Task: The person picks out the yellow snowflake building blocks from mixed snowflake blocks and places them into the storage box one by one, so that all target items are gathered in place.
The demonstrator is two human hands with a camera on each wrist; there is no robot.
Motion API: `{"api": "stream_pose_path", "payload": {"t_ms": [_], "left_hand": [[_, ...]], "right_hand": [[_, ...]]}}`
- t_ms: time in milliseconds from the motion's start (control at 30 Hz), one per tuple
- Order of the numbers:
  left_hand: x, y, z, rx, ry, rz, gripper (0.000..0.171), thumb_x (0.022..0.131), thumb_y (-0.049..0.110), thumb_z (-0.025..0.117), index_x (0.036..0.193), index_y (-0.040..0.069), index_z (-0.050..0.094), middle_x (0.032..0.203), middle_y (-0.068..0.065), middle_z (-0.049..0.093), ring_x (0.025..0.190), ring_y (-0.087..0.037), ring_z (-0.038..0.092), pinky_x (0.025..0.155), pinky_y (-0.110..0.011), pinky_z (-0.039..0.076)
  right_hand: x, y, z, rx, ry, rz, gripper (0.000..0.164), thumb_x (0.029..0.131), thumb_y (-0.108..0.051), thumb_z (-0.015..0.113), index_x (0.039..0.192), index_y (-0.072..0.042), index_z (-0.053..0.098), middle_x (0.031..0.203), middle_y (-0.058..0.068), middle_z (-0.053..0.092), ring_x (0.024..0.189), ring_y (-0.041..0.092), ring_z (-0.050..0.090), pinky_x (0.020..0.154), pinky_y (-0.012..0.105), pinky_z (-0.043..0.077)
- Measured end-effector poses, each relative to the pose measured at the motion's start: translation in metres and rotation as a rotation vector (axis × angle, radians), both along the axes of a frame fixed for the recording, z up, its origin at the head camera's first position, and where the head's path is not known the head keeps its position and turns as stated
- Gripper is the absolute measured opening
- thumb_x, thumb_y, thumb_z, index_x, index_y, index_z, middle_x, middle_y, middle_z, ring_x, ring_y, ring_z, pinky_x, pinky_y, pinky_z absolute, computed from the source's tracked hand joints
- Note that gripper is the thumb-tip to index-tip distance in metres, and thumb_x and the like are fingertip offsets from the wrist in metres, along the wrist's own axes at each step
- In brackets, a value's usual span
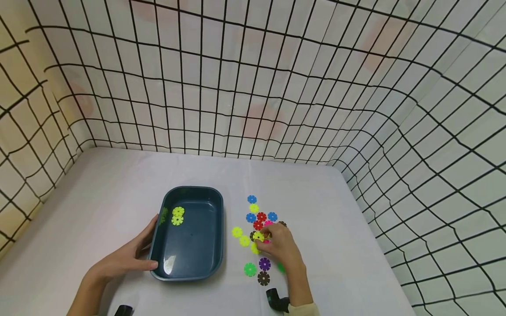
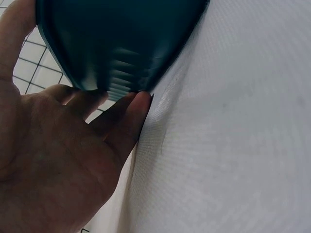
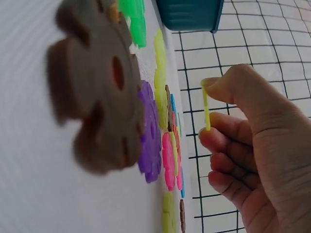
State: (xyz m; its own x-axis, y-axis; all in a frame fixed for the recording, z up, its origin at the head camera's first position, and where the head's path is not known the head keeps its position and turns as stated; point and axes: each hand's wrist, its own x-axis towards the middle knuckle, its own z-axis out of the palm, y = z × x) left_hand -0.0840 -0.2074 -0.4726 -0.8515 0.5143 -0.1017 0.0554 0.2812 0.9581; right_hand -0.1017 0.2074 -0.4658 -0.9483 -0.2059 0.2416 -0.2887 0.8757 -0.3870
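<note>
My left hand (image 1: 124,256) rests along the left side of a dark teal tray (image 1: 197,245), its thumb at the near left corner. In the left wrist view its fingertips (image 2: 141,99) touch the tray's outer wall. Two yellow snowflake discs (image 1: 178,216) lie inside the tray, near the left wall. My right hand (image 1: 286,250) pinches a yellow snowflake disc (image 3: 206,109) between thumb and forefinger, above the scattered discs. Around it lie more yellow discs (image 1: 244,241), red ones (image 1: 261,217) and blue ones (image 1: 251,217); some pieces are partly hidden by the hand.
Nearer me on the white cloth (image 1: 348,272) are a green disc (image 1: 250,269), a purple disc (image 1: 264,263) and a brown disc (image 1: 263,278). A black grid (image 1: 253,105) over white sheeting walls the table at the back and sides.
</note>
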Motion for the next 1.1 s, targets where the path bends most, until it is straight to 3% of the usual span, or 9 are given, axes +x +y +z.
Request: {"api": "stream_pose_path", "payload": {"t_ms": [233,400,667,833,967,1100], "left_hand": [[0.000,-0.002,0.000,0.003,-0.012,0.000,0.109,0.083,0.015,0.072,0.157,0.026,-0.009,0.162,-0.024,-0.006,0.143,-0.058,0.006,0.094,-0.011,0.036],[0.001,-0.002,0.001,-0.011,-0.026,0.002,0.110,0.083,0.016,0.072,0.157,0.025,-0.009,0.163,-0.023,-0.007,0.144,-0.057,0.006,0.094,-0.010,0.035],[0.002,-0.001,0.003,-0.040,-0.035,0.018,0.110,0.082,0.020,0.073,0.157,0.025,-0.008,0.163,-0.023,-0.005,0.144,-0.056,0.008,0.093,-0.010,0.036],[0.001,0.000,0.001,-0.051,-0.021,0.025,0.110,0.082,0.020,0.073,0.157,0.027,-0.008,0.163,-0.023,-0.003,0.144,-0.056,0.010,0.093,-0.011,0.037],[0.000,0.000,-0.001,-0.050,-0.014,0.025,0.111,0.082,0.020,0.074,0.157,0.028,-0.007,0.163,-0.023,-0.003,0.144,-0.055,0.011,0.094,-0.011,0.037],[-0.001,-0.001,-0.002,-0.031,-0.014,0.017,0.111,0.082,0.019,0.074,0.157,0.026,-0.008,0.163,-0.023,-0.004,0.144,-0.056,0.010,0.094,-0.011,0.036]], "right_hand": [[-0.007,-0.006,0.003,-0.071,0.075,0.147,0.020,0.069,-0.018,0.084,0.083,-0.007,0.074,0.075,-0.001,0.068,0.069,0.011,0.056,0.065,0.021,0.051],[-0.013,-0.013,0.006,-0.166,0.056,0.249,0.021,0.071,-0.014,0.085,0.086,-0.006,0.073,0.078,0.001,0.069,0.070,0.018,0.060,0.065,0.027,0.053],[-0.018,-0.027,0.015,-0.179,-0.013,0.248,0.023,0.073,-0.016,0.084,0.091,-0.006,0.073,0.082,0.004,0.068,0.073,0.018,0.059,0.066,0.022,0.052],[-0.026,-0.035,0.023,-0.165,0.051,0.299,0.024,0.071,-0.016,0.085,0.089,-0.007,0.073,0.079,0.004,0.067,0.069,0.019,0.056,0.062,0.018,0.045],[-0.033,-0.044,0.030,-0.146,0.111,0.366,0.024,0.070,-0.017,0.085,0.089,-0.007,0.073,0.080,0.001,0.069,0.072,0.019,0.059,0.065,0.018,0.047],[-0.036,-0.055,0.037,-0.130,0.108,0.385,0.023,0.072,-0.018,0.084,0.089,-0.008,0.073,0.081,0.000,0.068,0.075,0.018,0.060,0.068,0.020,0.050]]}}
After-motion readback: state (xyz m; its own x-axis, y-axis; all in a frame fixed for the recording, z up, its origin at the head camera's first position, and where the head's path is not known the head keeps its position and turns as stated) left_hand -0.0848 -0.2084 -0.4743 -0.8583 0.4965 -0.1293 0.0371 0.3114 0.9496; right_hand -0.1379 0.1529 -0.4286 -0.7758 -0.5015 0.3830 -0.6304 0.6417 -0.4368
